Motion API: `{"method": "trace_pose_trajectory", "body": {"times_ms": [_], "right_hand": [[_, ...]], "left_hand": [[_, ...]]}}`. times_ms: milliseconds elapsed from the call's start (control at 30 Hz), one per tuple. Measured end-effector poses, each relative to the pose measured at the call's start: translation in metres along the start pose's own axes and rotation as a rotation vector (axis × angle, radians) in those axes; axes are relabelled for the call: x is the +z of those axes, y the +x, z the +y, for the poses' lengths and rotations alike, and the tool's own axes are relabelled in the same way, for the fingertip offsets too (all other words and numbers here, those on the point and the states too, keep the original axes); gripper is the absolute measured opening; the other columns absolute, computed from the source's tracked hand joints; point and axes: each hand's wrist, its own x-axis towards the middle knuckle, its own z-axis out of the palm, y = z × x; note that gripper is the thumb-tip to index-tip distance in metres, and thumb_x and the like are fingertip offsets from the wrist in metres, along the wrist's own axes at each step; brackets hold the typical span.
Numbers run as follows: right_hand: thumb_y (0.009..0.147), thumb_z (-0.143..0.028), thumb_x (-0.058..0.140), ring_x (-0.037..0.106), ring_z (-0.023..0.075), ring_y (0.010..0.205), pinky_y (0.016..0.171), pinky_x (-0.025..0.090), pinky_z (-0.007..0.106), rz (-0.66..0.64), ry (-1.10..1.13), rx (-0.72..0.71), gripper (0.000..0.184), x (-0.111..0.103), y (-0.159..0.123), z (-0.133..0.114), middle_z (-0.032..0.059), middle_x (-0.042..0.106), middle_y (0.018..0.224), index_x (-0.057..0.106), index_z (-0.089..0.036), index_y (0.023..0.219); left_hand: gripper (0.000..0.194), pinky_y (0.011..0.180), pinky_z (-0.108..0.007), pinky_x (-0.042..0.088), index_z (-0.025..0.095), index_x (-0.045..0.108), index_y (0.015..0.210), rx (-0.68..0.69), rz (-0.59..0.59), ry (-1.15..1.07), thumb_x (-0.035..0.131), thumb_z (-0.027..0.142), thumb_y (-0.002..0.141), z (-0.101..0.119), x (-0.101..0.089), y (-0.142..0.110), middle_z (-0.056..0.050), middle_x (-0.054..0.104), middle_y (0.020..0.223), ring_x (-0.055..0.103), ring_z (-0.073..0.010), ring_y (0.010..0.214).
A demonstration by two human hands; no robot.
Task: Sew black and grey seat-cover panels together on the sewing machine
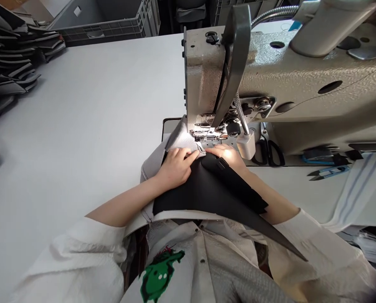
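Note:
In front of me a grey and black fabric piece (156, 162) lies under the needle end of a sewing machine (203, 84), lit by its lamp (246, 145). My left hand (177, 168) rests on the piece with its fingers bent, gripping the light grey fabric close to the presser foot (198, 138). On the other side my right hand (227, 155) pinches the fabric's edge with its fingertips, which nearly meet those of the left. A black panel (200, 189) of the same work drapes toward my lap, with a narrow black strip (235, 181) beside my right forearm.
Black-handled scissors (268, 149) lie behind the lamp, and blue thread snips (328, 172) lie to the right near a striped cloth (361, 189). Stacked grey pieces (14, 63) stand at the left of the white table (80, 126). A grey crate (109, 29) is beyond it.

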Motion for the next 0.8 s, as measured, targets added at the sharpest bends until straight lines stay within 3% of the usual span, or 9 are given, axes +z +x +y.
{"method": "trace_pose_trajectory", "body": {"times_ms": [133, 400, 533, 800], "right_hand": [[0.088, -0.025, 0.043, 0.057, 0.02, 0.08, 0.077, 0.047, 0.031, 0.049, 0.093, -0.029, 0.034, 0.0, 0.002, 0.004, 0.006, 0.064, 0.083, 0.07, -0.019, 0.109], [0.086, -0.024, 0.049, 0.057, 0.022, 0.09, 0.083, 0.049, 0.035, 0.104, 0.106, -0.139, 0.037, 0.005, -0.003, 0.0, 0.0074, 0.066, 0.1, 0.064, -0.019, 0.119], [0.092, -0.016, 0.035, 0.055, 0.0206, 0.094, 0.084, 0.049, 0.034, 0.094, 0.028, -0.179, 0.043, 0.0, -0.007, -0.003, 0.0062, 0.064, 0.102, 0.059, -0.022, 0.127], [0.094, -0.012, 0.038, 0.055, 0.0191, 0.092, 0.079, 0.047, 0.029, 0.076, -0.21, -0.195, 0.039, -0.004, 0.0, -0.009, 0.0055, 0.063, 0.096, 0.065, -0.023, 0.119]], "left_hand": [[0.051, 0.085, -0.04, 0.041, 0.021, 0.052, 0.133, 0.099, 0.011, 0.056, 0.043, 0.014, 0.083, -0.018, 0.0, 0.001, -0.012, 0.054, 0.114, 0.047, -0.0256, 0.094], [0.048, 0.088, -0.037, 0.043, 0.015, 0.057, 0.128, 0.136, 0.114, 0.034, 0.042, 0.011, 0.082, -0.016, 0.006, 0.0, -0.012, 0.056, 0.109, 0.048, -0.0243, 0.095], [0.046, 0.087, -0.037, 0.044, 0.016, 0.058, 0.125, 0.167, 0.128, 0.025, 0.043, 0.011, 0.083, -0.021, 0.006, 0.0, -0.012, 0.057, 0.109, 0.048, -0.0243, 0.095], [0.045, 0.083, -0.035, 0.044, 0.017, 0.06, 0.123, 0.265, 0.19, 0.061, 0.045, 0.011, 0.081, -0.034, 0.006, 0.004, -0.01, 0.058, 0.105, 0.048, -0.023, 0.09]]}}
